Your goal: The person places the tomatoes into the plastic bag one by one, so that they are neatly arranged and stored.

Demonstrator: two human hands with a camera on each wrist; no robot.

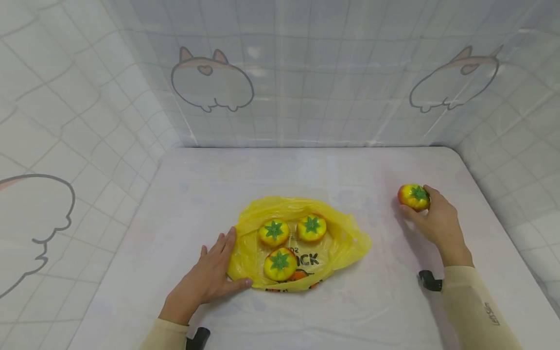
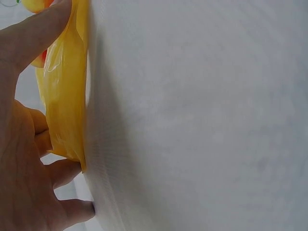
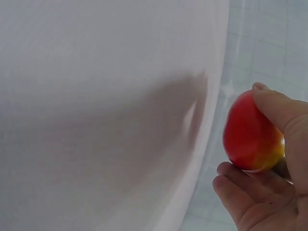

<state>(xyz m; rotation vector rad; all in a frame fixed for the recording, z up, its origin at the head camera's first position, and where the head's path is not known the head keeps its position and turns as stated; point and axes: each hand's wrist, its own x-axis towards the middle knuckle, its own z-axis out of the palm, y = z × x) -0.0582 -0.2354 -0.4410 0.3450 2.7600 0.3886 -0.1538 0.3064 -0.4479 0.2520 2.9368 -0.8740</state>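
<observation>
A yellow plastic bag [image 1: 350, 243] lies spread with its mouth facing up, and dark print shows inside it. Three red-and-yellow tomato-like fruits with green star-shaped leaf tops, including the front one [image 1: 280, 264], sit in the bag. My left hand [image 1: 213, 272] touches the bag's left side, fingers fairly straight and spread, the thumb at its front edge; the left wrist view shows the yellow plastic [image 2: 67, 91] beside the thumb and fingers. To the right, my right hand [image 1: 442, 221] holds another tomato-like fruit [image 3: 250, 132] between thumb and fingers, above the table.
The white-covered table [image 1: 306, 321] has a rounded back edge. White grid-patterned curtains with cartoon animal drawings [image 1: 213, 82] stand behind it and on both sides. Dark straps or mounts [image 1: 430, 281] sit by the wrists, below tan sleeves [image 1: 477, 306].
</observation>
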